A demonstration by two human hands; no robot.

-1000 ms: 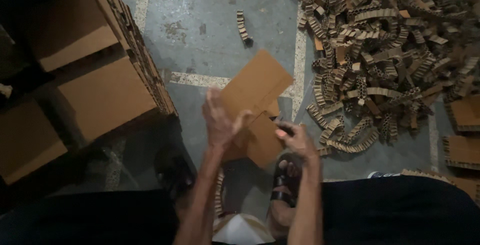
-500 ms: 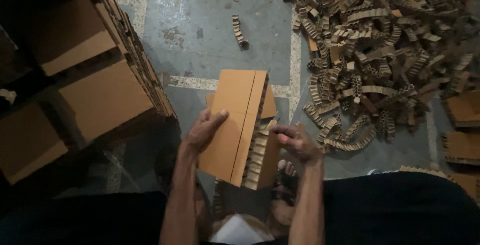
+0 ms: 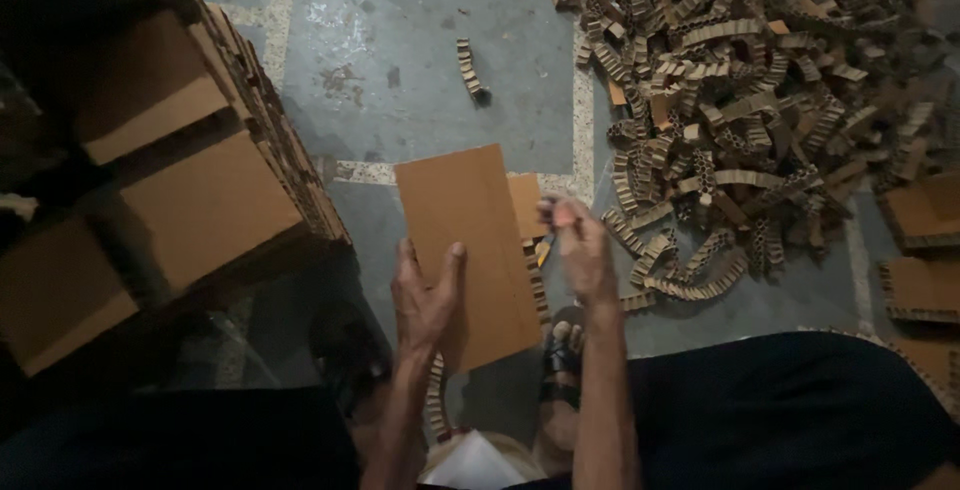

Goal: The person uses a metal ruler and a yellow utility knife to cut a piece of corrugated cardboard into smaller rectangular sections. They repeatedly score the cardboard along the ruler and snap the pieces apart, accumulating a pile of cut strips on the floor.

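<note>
cardboard panel (image 3: 470, 250) | brown, rectangular, flat | tilted | above grey floor

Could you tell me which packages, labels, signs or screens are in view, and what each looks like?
No labels, signs or screens show; only plain packaging material.
Cardboard sheet: centre, flat brown rectangle, left hand against it, right hand beside it.
Stacked cardboard sheets: left, brown slabs.
Corrugated offcuts: upper right, heap of brown strips on the grey floor.
</note>
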